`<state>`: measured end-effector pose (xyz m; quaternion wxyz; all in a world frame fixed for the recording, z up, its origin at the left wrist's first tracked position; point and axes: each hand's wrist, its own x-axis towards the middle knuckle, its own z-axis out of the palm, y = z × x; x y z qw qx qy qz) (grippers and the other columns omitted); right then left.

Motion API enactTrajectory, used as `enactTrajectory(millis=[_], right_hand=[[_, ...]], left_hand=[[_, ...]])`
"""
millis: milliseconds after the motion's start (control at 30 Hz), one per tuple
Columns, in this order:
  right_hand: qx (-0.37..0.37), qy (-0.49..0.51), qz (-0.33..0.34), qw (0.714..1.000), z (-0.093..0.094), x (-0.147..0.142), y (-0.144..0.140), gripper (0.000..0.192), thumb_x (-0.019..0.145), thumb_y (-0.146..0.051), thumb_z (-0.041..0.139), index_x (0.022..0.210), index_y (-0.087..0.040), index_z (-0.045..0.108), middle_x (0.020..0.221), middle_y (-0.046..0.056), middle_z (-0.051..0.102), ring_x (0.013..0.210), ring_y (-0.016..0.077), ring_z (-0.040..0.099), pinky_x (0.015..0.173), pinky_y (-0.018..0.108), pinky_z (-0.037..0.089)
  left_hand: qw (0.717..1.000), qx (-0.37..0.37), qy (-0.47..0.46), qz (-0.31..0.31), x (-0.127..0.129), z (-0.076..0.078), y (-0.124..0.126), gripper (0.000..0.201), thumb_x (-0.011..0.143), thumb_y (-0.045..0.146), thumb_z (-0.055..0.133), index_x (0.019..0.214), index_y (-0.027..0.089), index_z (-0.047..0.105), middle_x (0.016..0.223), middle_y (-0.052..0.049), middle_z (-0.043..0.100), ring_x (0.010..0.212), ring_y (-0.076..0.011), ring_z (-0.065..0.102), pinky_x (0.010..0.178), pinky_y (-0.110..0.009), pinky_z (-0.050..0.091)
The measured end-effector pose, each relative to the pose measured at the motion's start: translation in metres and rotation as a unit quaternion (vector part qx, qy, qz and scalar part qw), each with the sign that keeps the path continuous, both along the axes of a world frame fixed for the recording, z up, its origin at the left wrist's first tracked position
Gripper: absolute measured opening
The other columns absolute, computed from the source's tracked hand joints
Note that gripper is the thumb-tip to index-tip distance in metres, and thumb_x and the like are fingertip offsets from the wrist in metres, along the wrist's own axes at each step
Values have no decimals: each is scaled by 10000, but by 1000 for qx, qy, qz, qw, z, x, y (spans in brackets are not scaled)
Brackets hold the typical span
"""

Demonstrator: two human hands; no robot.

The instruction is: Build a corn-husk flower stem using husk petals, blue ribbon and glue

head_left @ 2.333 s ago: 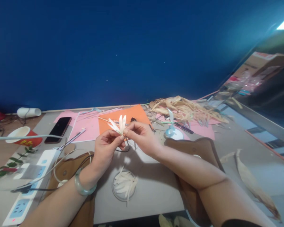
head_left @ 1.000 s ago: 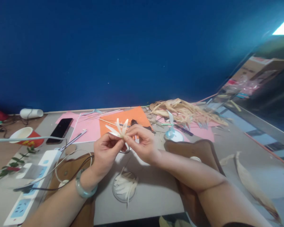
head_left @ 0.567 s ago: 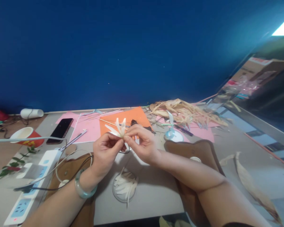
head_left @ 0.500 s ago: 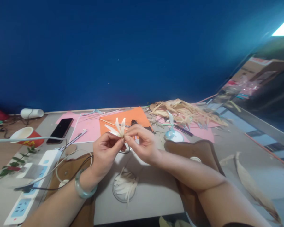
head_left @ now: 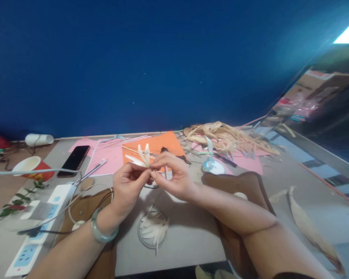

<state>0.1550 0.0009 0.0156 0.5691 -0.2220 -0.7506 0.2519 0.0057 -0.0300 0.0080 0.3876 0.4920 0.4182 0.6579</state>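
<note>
A small bunch of cream petal-like strips (head_left: pixel 145 155), looking like cut dried husk, fans upward from between my fingertips. My left hand (head_left: pixel 132 179) pinches its base between thumb and fingers. Pressed against the same base from the other side, my right hand (head_left: pixel 172 174) has its thumb and index finger closed together. The fingertips hide where the strips join. Below my hands lies a round clear dish (head_left: pixel 139 234) with several similar cream strips (head_left: pixel 154 228) in it. An orange sheet (head_left: pixel 174 142) lies behind the bunch.
On the left are a power strip (head_left: pixel 26 248) with cables, a phone (head_left: pixel 74 161) and a red paper cup (head_left: pixel 43 172). A heap of dried husk (head_left: pixel 227 135) lies at the back right, near a white-and-blue bottle (head_left: pixel 213 166). Brown pads (head_left: pixel 235 184) lie under both arms.
Both hands and the bunch of strips have shifted slightly left. The pinch on its base stays, and the strips lean a little differently.
</note>
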Motion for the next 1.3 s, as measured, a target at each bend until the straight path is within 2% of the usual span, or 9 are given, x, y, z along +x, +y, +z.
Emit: enactTrajectory(millis=[133, 367, 700, 900, 1133, 1300], right_hand=[[27, 6, 26, 999, -1, 1, 3, 138, 842, -98, 594, 924, -184, 662, 865, 53, 660, 812, 159, 635, 731, 326, 535], [32, 6, 63, 997, -2, 3, 5, 278, 837, -13, 504, 983, -194, 656, 850, 51, 642, 846, 169, 621, 739, 334, 530], [-49, 43, 133, 989, -11, 4, 7, 239, 912, -60, 566, 1044, -220, 685, 915, 52, 632, 837, 154, 631, 733, 312, 549], [-80, 68, 138, 985, -12, 4, 6, 196, 918, -94, 592, 1021, -218, 703, 930, 56, 631, 831, 149, 629, 714, 299, 546], [-147, 90, 161, 972, -12, 5, 6, 141, 924, -151, 608, 988, -209, 720, 925, 60, 640, 824, 147, 633, 697, 299, 544], [-192, 110, 196, 955, -14, 5, 8, 102, 895, -158, 657, 957, -195, 729, 903, 52, 659, 802, 134, 645, 689, 284, 540]], left_hand=[[1000, -5, 19, -10, -1, -3, 1, 129, 730, 230, 785, 703, 135, 701, 534, -14, 687, 450, -137, 644, 468, -229, 554], [1000, -4, 8, -24, -3, -4, 1, 114, 736, 215, 791, 718, 133, 715, 538, -12, 683, 453, -128, 633, 464, -215, 539], [998, 15, -10, -54, -5, -7, 4, 116, 755, 203, 800, 766, 152, 696, 562, 15, 668, 478, -104, 623, 485, -196, 518], [996, 15, -55, -67, -4, -9, 6, 218, 723, 176, 826, 793, 174, 620, 598, 38, 665, 483, -96, 614, 482, -192, 505], [995, 46, -40, -81, -6, -9, 7, 85, 765, 168, 789, 764, 171, 704, 626, 25, 638, 514, -88, 597, 503, -209, 504], [995, 57, -29, -78, -6, -9, 9, 121, 764, 167, 788, 680, 164, 701, 646, 24, 584, 532, -82, 585, 494, -206, 486]])
